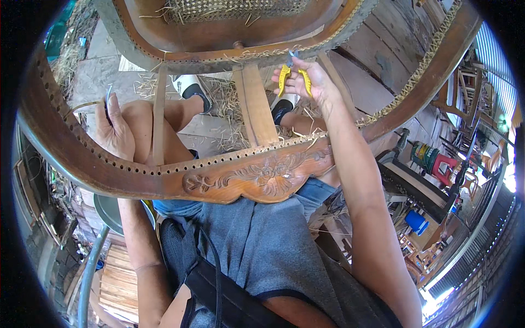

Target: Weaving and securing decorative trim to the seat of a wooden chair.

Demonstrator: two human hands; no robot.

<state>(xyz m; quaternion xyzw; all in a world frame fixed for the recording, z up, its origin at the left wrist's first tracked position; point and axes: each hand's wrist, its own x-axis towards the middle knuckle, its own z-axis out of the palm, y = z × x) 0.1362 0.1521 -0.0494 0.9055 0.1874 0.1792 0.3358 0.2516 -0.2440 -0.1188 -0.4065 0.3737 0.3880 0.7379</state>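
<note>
Right hand (306, 82): closed on yellow pliers (292, 74), tips pointing far at the cane edging (262, 53), touching it.
Left hand (115, 128): near left, pinching a thin strand (108, 93) beside the chair frame (109, 175).
Nearer hand: right.

Open seat frame (257, 175): passage is left between its rails. The gap is crossed by two wooden slats (255, 104), with free slots beside them. The far side is blocked by the caned rail (240, 52).
</note>
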